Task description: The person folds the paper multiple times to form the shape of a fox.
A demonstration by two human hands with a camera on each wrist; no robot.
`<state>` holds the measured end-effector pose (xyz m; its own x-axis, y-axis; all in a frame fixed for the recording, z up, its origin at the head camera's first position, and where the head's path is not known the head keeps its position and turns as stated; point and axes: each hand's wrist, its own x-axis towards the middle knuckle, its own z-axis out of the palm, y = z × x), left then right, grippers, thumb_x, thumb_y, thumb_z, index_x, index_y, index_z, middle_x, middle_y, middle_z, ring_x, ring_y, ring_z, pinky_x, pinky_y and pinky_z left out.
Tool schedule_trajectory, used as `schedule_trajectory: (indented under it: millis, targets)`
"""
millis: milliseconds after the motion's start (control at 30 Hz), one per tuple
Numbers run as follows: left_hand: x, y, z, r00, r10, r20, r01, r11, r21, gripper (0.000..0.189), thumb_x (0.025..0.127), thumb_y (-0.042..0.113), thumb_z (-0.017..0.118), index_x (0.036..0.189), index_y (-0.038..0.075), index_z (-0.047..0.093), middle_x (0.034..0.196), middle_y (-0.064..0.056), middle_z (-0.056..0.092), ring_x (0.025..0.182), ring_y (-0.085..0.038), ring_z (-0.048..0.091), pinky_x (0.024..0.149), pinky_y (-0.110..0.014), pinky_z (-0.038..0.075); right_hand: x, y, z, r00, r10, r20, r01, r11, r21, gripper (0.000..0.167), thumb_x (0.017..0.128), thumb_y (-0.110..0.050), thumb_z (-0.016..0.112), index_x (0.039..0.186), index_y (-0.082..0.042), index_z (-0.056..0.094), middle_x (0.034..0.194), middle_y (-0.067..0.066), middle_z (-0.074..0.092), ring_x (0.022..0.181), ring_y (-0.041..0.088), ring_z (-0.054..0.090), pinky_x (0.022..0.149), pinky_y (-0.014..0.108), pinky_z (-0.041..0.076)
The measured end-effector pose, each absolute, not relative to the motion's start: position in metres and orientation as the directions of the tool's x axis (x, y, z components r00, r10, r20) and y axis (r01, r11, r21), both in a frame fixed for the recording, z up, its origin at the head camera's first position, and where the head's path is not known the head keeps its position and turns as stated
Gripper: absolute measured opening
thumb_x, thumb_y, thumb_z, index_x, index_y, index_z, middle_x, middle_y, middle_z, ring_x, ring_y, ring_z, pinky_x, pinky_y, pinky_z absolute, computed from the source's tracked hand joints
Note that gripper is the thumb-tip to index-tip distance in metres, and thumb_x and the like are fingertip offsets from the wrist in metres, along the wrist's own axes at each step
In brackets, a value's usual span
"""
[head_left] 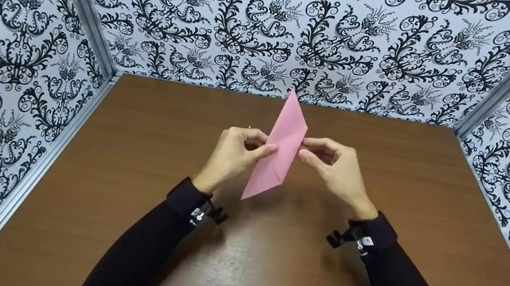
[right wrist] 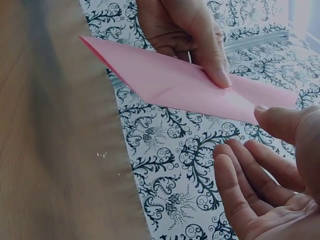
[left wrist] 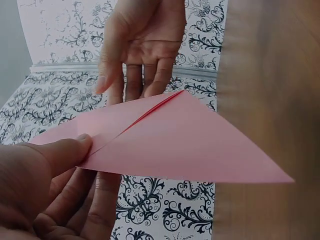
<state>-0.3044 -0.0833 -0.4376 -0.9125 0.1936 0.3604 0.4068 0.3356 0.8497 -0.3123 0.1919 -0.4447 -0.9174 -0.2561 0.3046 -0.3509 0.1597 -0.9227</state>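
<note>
A folded sheet of pink paper, a slanted four-sided shape with pointed ends, is held up above the table. My left hand pinches it at its left edge, thumb on the near face and fingers behind. The left wrist view shows a narrow red gap along a fold of the paper. At the paper's right edge is my right hand. Its thumb is by the edge, while the fingers lie apart from the thumb with no grip visible; whether the thumb touches cannot be told.
The brown wooden table spreads below both hands. White walls with black scrollwork stand behind and at the sides, framed by grey metal bars. Each wrist wears a strapped camera over a black sleeve.
</note>
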Motion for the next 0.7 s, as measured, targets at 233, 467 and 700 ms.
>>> schedule_trajectory:
  millis: [233,467,700]
  targets:
    - [-0.303,-0.082,-0.440,-0.913,0.264,0.311,0.401,0.442,0.802,0.015,0.108,0.023,0.090,0.111,0.009,0.093,0.106,-0.009,0.093,0.089,-0.016,0.082,0.077,-0.020,0.062,-0.314,0.195,-0.443,-0.912,-0.212,0.351,-0.386,0.153,-0.910,0.033,0.108,-0.008,0.087,0.139,-0.002,0.083,0.130,0.023,0.085,0.110,0.012,0.085,0.100,0.025,0.070]
    - [-0.301,-0.081,-0.443,-0.908,0.331,0.256,0.399,0.504,0.766,0.014,0.107,0.024,0.091,0.108,0.011,0.093,0.101,-0.006,0.092,0.084,-0.011,0.077,0.075,-0.020,0.057,-0.314,0.196,-0.442,-0.910,-0.197,0.364,-0.392,0.129,-0.911,0.040,0.108,-0.004,0.085,0.146,0.002,0.076,0.132,0.023,0.082,0.113,0.014,0.082,0.101,0.025,0.070]
    - [-0.301,-0.081,-0.448,-0.892,0.403,0.207,0.410,0.526,0.745,0.010,0.106,0.019,0.091,0.103,0.009,0.092,0.095,-0.007,0.090,0.078,-0.004,0.070,0.074,-0.019,0.053,-0.317,0.197,-0.443,-0.898,-0.205,0.389,-0.423,0.159,-0.892,0.046,0.106,-0.004,0.087,0.151,0.000,0.074,0.131,0.020,0.083,0.112,0.015,0.082,0.100,0.025,0.069]
